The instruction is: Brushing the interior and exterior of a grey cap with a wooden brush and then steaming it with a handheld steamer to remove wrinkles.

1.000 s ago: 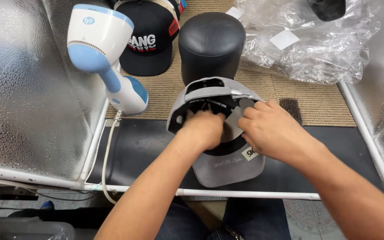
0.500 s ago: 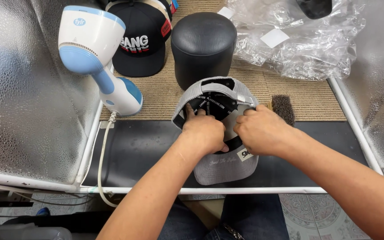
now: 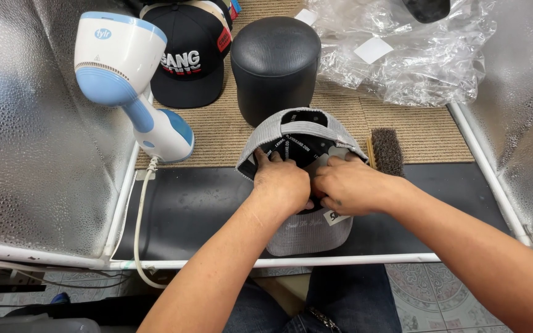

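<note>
At the near edge a white frame rail (image 3: 340, 259) runs across, and the grey cap's brim (image 3: 306, 233) reaches almost to it. Beyond the rail lies a black mat (image 3: 192, 206), bare on its left half, bounded on the left by a white tube and a dimpled silver wall (image 3: 26, 154), and on the right by another white rail and silver panel.

The grey cap (image 3: 291, 129) lies upside down in the middle of the mat, its crown toward the woven tan mat (image 3: 217, 132) behind. The left hand (image 3: 282, 184) is curled with its fingers pushed into the cap's dark lining, gripping the inner band. The right hand (image 3: 350, 184) sits touching it, fingers also pressed inside the opening, thumb side against the left hand. Both are clenched on the cap's inner band; the fingertips are hidden inside, so how deep they reach cannot be told.

Just right of the cap stands a small brush (image 3: 388, 151). To the left, a white and blue handheld steamer (image 3: 128, 80) stands with its cord (image 3: 140, 228) trailing over the near rail. Behind the cap sits a black cylindrical form (image 3: 276, 65), close to the crown. Farther back are a black cap (image 3: 189, 58), partly cut off at the top edge, and crumpled clear plastic bags (image 3: 414, 55).
</note>
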